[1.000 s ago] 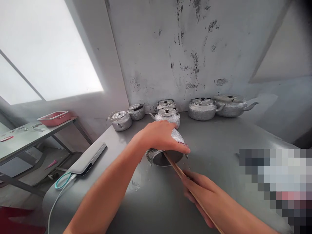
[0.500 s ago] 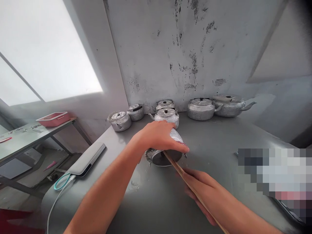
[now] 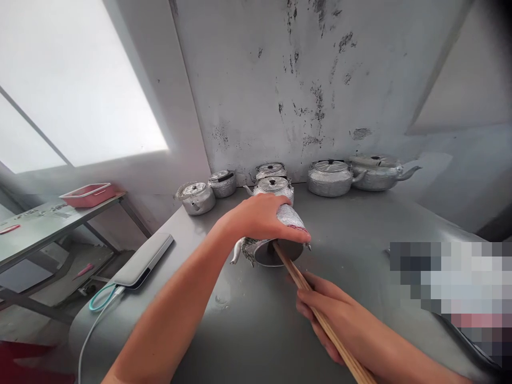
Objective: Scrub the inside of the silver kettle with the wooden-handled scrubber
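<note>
A silver metal kettle (image 3: 291, 216) lies tipped over, its round open mouth facing me and its spout to the left. My left hand (image 3: 264, 216) is closed over the top side of it, thumb toward the right. In my right hand (image 3: 326, 314) is a wooden stick (image 3: 336, 341), gripped along its length. The stick's far end goes into the kettle's mouth, where its tip is hidden in the dark inside.
Several lidded metal kettles (image 3: 330, 178) stand along the wall. On the left of the grey table (image 3: 240, 330) lies a power bank (image 3: 144, 261) with a cable. A pink basin (image 3: 88, 196) sits on another table. A blurred patch covers the right side.
The kettle has turned slightly under my left hand, so its spout now shows at the left. My right hand has shifted a little down and left along the stick.
</note>
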Demonstrator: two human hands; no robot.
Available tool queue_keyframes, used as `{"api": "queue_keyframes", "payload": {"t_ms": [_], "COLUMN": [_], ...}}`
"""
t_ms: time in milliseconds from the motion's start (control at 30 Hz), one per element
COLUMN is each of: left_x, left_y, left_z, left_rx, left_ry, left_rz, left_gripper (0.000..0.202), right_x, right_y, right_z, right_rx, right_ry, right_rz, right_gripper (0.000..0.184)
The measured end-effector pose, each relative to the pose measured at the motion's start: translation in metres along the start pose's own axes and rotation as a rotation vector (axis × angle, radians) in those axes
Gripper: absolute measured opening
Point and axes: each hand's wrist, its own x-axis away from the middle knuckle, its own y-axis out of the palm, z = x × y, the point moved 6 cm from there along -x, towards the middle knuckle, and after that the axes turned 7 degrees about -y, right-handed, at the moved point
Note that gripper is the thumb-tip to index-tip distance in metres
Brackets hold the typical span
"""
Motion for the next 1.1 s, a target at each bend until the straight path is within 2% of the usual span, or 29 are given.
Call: {"api": "queue_keyframes", "payload": {"t_ms": [100, 200, 367, 467, 867, 1100], "left_x": [0.000, 0.000, -0.002, -0.002, -0.002, -0.005], "left_y": [0.001, 0.002, 0.003, 0.003, 0.002, 0.001], "left_z": [0.000, 0.001, 0.001, 0.000, -0.006, -0.016], "left_rx": [-0.015, -0.031, -0.013, -0.002, 0.008, 0.052], "left_ry": [-0.016, -0.025, -0.009, -0.008, -0.032, -0.036], "left_rz": [-0.001, 0.001, 0.007, 0.009, -0.004, -0.009], "left_gripper": [0.088, 0.087, 0.088, 0.087, 0.090, 0.092], "right_x": [0.000, -0.001, -0.002, -0.003, -0.010, -0.013], "right_y": [0.002, 0.001, 0.000, -0.003, 0.005, 0.006], "right_z": [0.002, 0.000, 0.002, 0.000, -0.012, -0.018], "right_rx": [0.071, 0.085, 0.111, 0.100, 0.036, 0.104], "right_ry": [-0.001, -0.068, -0.056, -0.065, 0.052, 0.000], "right_rz": [-0.026, 0.030, 0.062, 0.108, 0.061, 0.077], "right_gripper": [0.027, 0.034, 0.030, 0.035, 0.033, 0.033]}}
